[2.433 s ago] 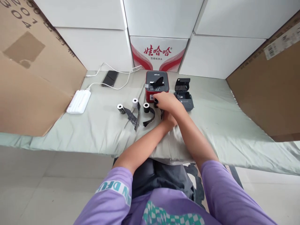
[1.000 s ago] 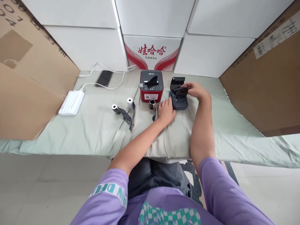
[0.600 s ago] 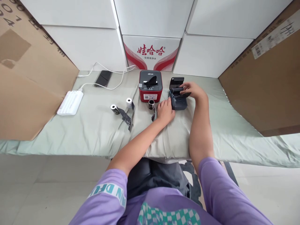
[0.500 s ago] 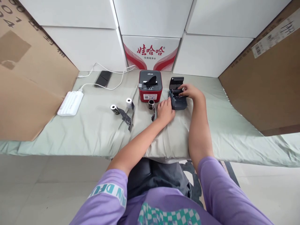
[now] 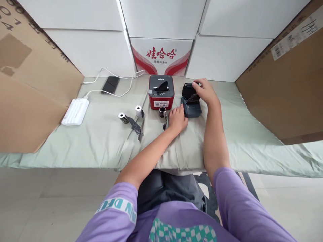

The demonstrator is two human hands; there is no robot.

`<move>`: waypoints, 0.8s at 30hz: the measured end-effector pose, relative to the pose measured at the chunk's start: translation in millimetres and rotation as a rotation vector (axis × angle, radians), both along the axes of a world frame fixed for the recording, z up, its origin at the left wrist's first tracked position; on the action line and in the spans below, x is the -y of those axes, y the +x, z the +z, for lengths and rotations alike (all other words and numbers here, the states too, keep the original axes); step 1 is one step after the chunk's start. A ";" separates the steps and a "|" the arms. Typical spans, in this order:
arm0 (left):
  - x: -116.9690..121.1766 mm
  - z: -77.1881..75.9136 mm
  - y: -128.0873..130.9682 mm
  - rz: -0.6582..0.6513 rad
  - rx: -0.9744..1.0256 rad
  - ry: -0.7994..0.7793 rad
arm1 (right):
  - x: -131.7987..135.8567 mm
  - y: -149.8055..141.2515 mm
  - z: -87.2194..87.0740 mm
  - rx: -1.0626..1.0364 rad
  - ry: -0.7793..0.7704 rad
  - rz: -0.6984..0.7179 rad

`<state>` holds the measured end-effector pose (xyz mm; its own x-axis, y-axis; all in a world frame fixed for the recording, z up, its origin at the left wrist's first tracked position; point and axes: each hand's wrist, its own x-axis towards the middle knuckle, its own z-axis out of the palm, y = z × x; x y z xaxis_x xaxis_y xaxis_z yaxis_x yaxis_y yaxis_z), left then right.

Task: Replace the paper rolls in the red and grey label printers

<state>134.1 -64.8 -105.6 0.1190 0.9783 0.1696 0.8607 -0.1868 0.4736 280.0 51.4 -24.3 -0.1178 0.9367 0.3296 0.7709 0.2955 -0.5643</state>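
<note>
Your cloth [image 5: 239, 127] shows between the right carton [image 5: 287, 90] and black printer [image 5: 193, 110]. Your left hand [image 5: 178, 120], fingers slightly spread, touches the printer's left edge; your right hand [image 5: 205, 92], fingers bent, touches its raised lid [image 5: 187, 90].

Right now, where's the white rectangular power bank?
In the head view, the white rectangular power bank lies at the left of the green cloth, beside the brown cardboard box and nearer the person than the black phone.
</note>
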 end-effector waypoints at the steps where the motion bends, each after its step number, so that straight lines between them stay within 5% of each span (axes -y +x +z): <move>1: 0.2 0.5 -0.2 -0.003 0.003 -0.001 | 2.9 -0.3 5.5 -0.005 -0.042 -0.012; 9: -0.2 -0.9 -1.1 -0.014 0.081 0.042 | 25.8 3.1 38.0 -0.016 -0.433 -0.075; 15: -8.2 -0.2 -2.4 -0.180 0.179 0.160 | 29.1 -13.3 45.4 0.157 -0.454 -0.101; 24: -17.4 2.8 -4.5 -0.162 0.306 0.101 | 45.5 -54.8 45.3 0.378 -0.355 -0.116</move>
